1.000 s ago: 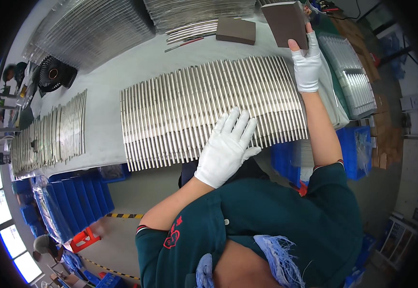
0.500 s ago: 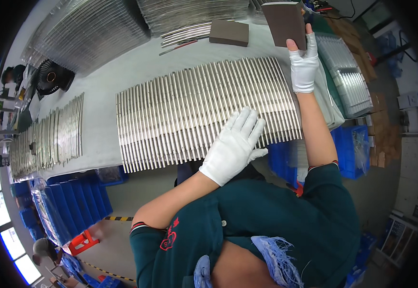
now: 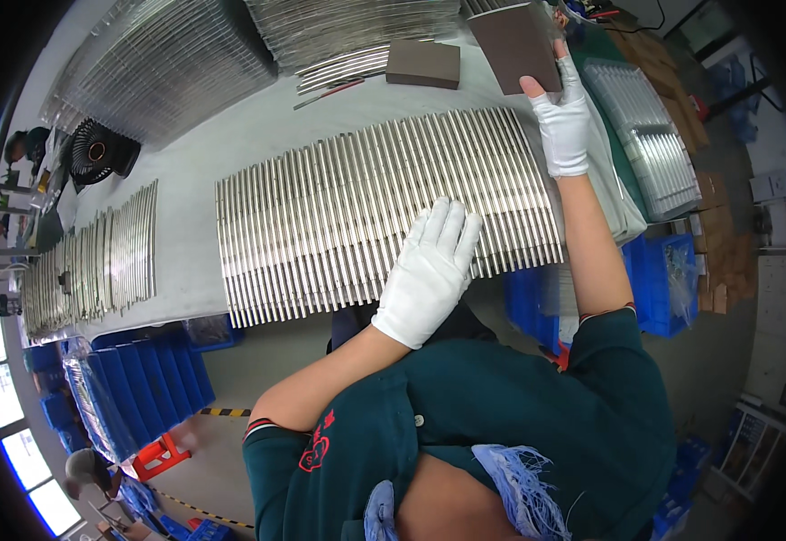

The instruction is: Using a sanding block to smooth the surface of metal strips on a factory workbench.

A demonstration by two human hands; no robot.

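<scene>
A smaller batch of metal rods (image 3: 95, 257) is laid at the table's (image 3: 257, 135) left. The main row of rods (image 3: 366, 212) (packed side by side) is pinned under the left hand (image 3: 429, 270), spread flat, seemingly to stop rolling. A brown sanding block (image 3: 517, 47) is gripped upright by the right hand (image 3: 564, 122), clear of the rods.

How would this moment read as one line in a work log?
left hand: flat on row of metal rods | right hand: holding brown sanding block | second block: on table
</scene>
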